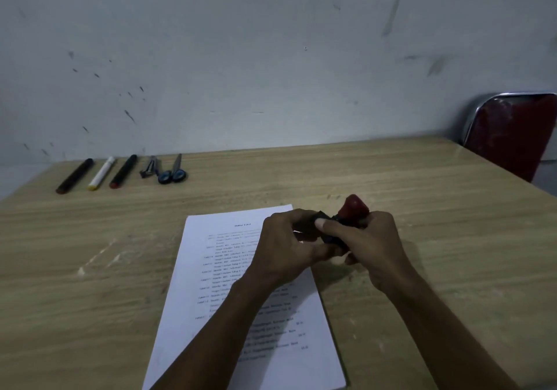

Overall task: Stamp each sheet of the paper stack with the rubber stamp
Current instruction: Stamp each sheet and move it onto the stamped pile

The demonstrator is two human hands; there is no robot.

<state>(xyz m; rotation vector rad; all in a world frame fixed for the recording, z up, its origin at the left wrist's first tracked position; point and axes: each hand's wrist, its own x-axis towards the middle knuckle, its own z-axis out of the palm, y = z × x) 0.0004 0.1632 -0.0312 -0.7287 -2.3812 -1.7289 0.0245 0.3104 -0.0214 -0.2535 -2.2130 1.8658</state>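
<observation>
Low in the frame lies the paper stack (241, 299), printed sheet on top, running from the bottom centre up to the middle of the wooden table (422, 208), and no stamp mark can be made out on it in this dim light. Just above it, both hands meet at centre frame: the right hand (370, 245) has its fingers wrapped round the rubber stamp (351, 211), red knob poking up, while the left hand (286, 245) curls onto the black base end, pinching it, perhaps working a cover loose, though that part is blurred. The stamp hangs over the sheet's upper right edge, not touching paper. To do this well, he'd want the base freed cleanly, then the stamp brought down flat and square on a bare patch, the left hand steadying the sheet. Further back, upper left, three markers (99, 174), a small metal tool (149, 166) and scissors (173, 171) line the wall side; a red chair (512, 136) sits far right.
</observation>
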